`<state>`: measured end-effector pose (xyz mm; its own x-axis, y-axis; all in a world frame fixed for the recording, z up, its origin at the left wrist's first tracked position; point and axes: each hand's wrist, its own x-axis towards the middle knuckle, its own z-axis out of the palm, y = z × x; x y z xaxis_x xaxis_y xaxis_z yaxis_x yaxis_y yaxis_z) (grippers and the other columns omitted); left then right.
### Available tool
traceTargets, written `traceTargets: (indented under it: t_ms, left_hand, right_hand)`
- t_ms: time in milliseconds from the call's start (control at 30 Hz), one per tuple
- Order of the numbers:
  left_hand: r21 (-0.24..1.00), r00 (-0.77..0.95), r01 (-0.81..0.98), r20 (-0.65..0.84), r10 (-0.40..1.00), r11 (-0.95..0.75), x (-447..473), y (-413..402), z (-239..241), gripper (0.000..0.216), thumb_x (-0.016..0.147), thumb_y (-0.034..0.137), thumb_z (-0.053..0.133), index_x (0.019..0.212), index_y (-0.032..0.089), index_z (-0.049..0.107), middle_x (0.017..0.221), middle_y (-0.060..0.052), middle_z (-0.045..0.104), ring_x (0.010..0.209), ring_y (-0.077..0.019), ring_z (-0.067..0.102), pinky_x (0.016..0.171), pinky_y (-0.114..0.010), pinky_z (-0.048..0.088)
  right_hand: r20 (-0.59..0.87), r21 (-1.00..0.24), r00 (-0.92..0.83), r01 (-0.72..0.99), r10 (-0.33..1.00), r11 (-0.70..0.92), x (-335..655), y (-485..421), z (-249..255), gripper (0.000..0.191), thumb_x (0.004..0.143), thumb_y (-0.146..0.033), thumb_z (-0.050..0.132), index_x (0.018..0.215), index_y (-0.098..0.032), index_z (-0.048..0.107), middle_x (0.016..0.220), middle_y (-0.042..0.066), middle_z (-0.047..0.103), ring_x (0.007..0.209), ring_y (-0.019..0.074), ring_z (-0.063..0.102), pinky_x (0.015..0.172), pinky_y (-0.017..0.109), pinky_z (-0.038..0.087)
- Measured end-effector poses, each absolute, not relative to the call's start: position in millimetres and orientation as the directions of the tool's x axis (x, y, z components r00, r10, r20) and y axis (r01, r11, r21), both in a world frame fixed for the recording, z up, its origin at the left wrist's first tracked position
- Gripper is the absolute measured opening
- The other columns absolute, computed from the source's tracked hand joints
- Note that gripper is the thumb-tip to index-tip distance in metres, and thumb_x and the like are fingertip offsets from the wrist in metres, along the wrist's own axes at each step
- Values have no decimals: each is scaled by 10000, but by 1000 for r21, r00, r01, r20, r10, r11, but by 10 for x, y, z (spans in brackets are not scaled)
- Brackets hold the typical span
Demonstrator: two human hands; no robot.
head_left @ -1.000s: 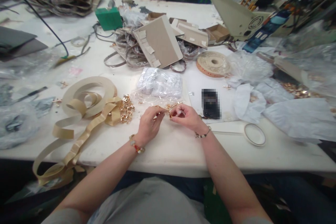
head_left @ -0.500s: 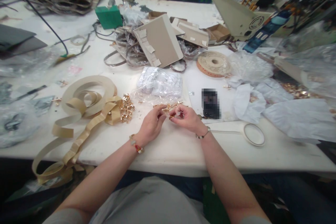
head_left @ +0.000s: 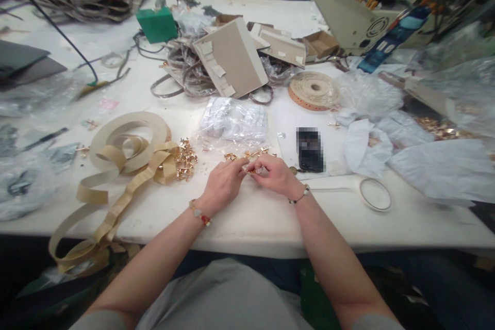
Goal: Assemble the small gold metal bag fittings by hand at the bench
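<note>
Pinching a gold piece point(head_left: 253, 170) in right hand point(head_left: 274, 172), low over the table point(head_left: 251, 227). Holding left hand point(head_left: 225, 183) close beside it, with thumb and fingers drawn together; cannot tell on what. To the left, a gold pile point(head_left: 186, 160) beside the ribbon point(head_left: 93, 196). Just beyond the hands, loose gold bits point(head_left: 257, 152); to the right, a pixelated black thing point(head_left: 310, 150). Farther back, a bag point(head_left: 234, 119), then a roll point(head_left: 303, 91), cardboard point(head_left: 234, 59) and a green box point(head_left: 157, 26).

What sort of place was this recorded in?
Probably a workshop: the worktable carries a heap of gold-coloured metal pieces and a partly unwound tan roll, with a beige machine farther back.
</note>
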<state>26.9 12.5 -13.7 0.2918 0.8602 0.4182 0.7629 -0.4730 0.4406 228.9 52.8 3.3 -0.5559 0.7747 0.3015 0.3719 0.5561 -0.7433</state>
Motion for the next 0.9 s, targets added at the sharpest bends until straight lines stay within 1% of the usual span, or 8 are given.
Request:
traceTargets:
  t_ms: [133, 300, 467, 533, 633, 700, 800, 900]
  left_hand:
    - [435, 297, 761, 427, 854, -482, 269, 124, -131, 223, 985, 265, 559, 1201, 213, 543, 847, -8, 711, 768, -181, 645, 718, -299, 469]
    - [444, 302, 717, 497, 813, -537, 253, 124, -112, 266, 974, 251, 570, 1232, 200, 528, 884, -26, 724, 805, -186, 653, 727, -307, 480]
    - [412, 282, 717, 567, 774, -562, 239, 111, -67, 153, 963, 290, 591, 1090, 206, 604, 940, -65, 719, 855, -209, 647, 766, -339, 484]
    - [441, 268, 703, 561, 783, -557, 236, 112, -44, 132, 954, 307, 608, 1039, 207, 629, 928, -67, 715, 853, -212, 638, 772, -347, 484]
    - [528, 250, 653, 526, 813, -543, 234, 123, -10, 127, 954, 320, 609, 980, 204, 655, 913, -69, 710, 851, -208, 632, 775, -346, 487]
    - [583, 256, 604, 504, 825, -543, 232, 135, 6, 125, 966, 305, 588, 949, 203, 659, 901, -64, 707, 848, -199, 631, 775, -338, 488]
    - [637, 260, 542, 492, 831, -547, 224, 145, 13, 129, 977, 268, 556, 914, 199, 645, 874, -56, 696, 846, -191, 624, 776, -329, 488]
    - [656, 235, 538, 487, 841, -530, 213, 142, 10, 131, 980, 259, 535, 903, 198, 622, 856, -54, 680, 837, -193, 613, 765, -328, 483]
  right_hand:
    - [292, -731, -579, 377, 761, 568, 2291, 527, 77, 247, 806, -99, 650, 714, -234, 464, 880, 34, 727, 856, 215, 661, 794, 353, 512]
    - [255, -744, -577, 395, 776, 539, 2291, 531, 83, 261, 777, -81, 668, 700, -243, 478, 853, 28, 724, 846, 228, 651, 804, 368, 511]
    - [281, -756, -583, 355, 763, 550, 2312, 534, 75, 253, 789, -83, 646, 712, -243, 464, 885, 30, 738, 837, 219, 653, 794, 364, 499]
    - [302, -759, -579, 335, 757, 559, 2320, 532, 85, 250, 791, -87, 641, 721, -242, 458, 892, 29, 744, 828, 212, 650, 765, 349, 490]
    - [333, -771, -558, 302, 760, 560, 2321, 524, 114, 252, 809, -111, 645, 736, -244, 443, 918, 29, 760, 784, 197, 635, 695, 325, 470]
    - [338, -791, -545, 278, 767, 545, 2314, 517, 134, 256, 821, -129, 647, 742, -245, 433, 946, 32, 766, 777, 193, 637, 675, 319, 468]
    - [331, -822, -530, 244, 781, 515, 2298, 511, 151, 256, 824, -145, 650, 744, -243, 428, 976, 48, 754, 830, 202, 664, 728, 337, 503]
    - [322, -834, -514, 244, 795, 495, 2287, 514, 155, 258, 822, -160, 656, 743, -244, 426, 963, 54, 739, 865, 213, 679, 780, 361, 524]
